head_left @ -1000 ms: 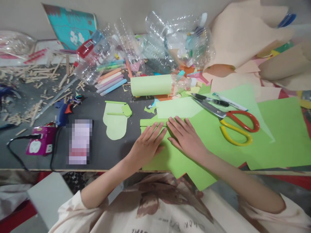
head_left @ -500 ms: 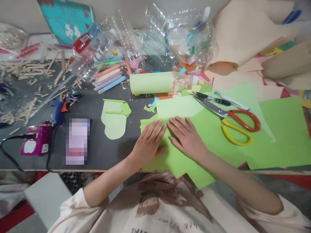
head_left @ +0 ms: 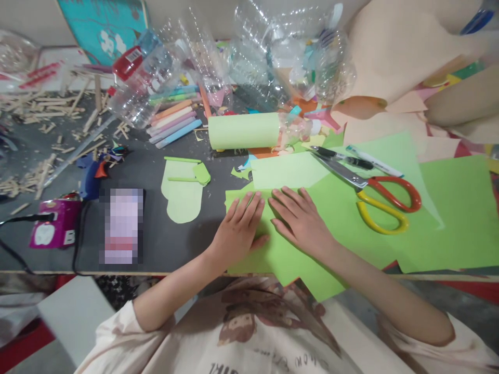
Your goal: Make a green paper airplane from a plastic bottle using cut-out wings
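Note:
My left hand lies flat, fingers stretched out, on a folded green paper sheet at the table's front edge. My right hand lies flat beside it on the same sheet, fingers apart, fingertips close to those of the left. Both hands press the paper down and hold nothing. A paler green sheet lies just beyond the fingertips.
Red and yellow scissors and two pens rest on green paper at the right. A rolled green tube, mitten-shaped cutouts, coloured sticks, clear plastic bottles, wood bits, a glue gun and a pink box crowd the dark table.
The hands stay pressed on the green sheet; the left fingers have crept slightly forward along the fold. The view has shifted a little.

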Motion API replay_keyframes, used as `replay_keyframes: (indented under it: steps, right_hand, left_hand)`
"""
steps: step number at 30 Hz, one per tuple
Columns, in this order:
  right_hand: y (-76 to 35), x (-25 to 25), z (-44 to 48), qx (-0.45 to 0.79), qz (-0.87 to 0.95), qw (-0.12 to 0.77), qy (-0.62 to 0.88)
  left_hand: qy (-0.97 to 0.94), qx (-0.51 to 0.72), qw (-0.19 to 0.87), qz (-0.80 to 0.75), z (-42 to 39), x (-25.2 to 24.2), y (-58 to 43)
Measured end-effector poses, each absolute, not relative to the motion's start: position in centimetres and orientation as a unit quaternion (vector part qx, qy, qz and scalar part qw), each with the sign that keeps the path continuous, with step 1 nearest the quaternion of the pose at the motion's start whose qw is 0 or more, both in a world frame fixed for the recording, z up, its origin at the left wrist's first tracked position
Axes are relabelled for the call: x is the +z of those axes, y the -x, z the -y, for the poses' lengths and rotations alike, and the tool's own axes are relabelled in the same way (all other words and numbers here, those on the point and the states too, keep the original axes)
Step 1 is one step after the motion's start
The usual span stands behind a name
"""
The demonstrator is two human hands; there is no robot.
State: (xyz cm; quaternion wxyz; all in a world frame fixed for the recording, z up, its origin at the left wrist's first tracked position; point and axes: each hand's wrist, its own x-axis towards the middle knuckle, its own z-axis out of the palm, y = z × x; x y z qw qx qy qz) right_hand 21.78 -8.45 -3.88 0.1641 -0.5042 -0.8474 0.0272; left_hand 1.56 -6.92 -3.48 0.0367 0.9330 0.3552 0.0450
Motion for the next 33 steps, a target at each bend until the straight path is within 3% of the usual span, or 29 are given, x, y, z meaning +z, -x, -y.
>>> replay_keyframes:
  steps: [33]
  right_hand:
    - [-21.78, -3.58, 8.25, -0.015, 0.859, 0.175, 0.482]
  left_hand:
    - [-0.935, 0.025, 0.021, -0.354, 7.04, -3.39, -1.65]
